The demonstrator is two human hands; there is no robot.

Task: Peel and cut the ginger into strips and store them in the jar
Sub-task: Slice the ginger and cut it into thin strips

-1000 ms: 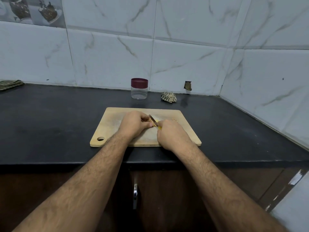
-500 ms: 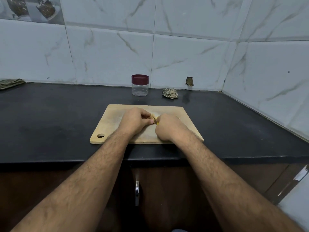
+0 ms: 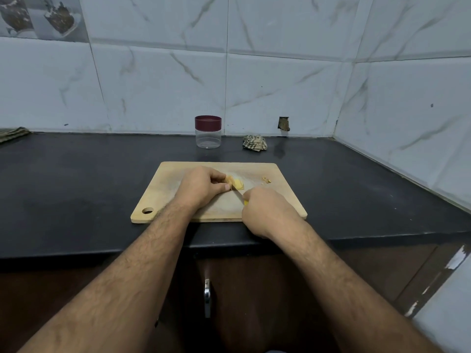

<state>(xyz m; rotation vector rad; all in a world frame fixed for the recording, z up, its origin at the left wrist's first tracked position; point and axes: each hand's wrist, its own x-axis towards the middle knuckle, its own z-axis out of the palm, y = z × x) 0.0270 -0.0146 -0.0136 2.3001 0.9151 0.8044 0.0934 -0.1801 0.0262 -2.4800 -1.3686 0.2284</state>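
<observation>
A pale yellow piece of ginger (image 3: 235, 184) lies on the wooden cutting board (image 3: 277, 200) near its middle. My left hand (image 3: 201, 187) pinches the ginger's left end with curled fingers and thumb. My right hand (image 3: 265, 210) grips a small knife (image 3: 240, 195) with a yellow handle; its blade points up-left to the ginger's near side. A few peel scraps (image 3: 266, 179) lie on the board's right part. The clear jar (image 3: 208, 132) with a maroon lid stands closed behind the board, near the wall.
A crumpled patterned cloth (image 3: 254, 143) lies right of the jar. Another folded cloth (image 3: 12, 133) sits at the far left edge of the black counter (image 3: 76, 189). Tiled walls close the back and right. A cabinet handle (image 3: 207, 296) is below the counter's front edge.
My right hand has drawn back toward me and to the right, away from my left hand, uncovering the ginger and the peel scraps. The camera view shifted slightly.
</observation>
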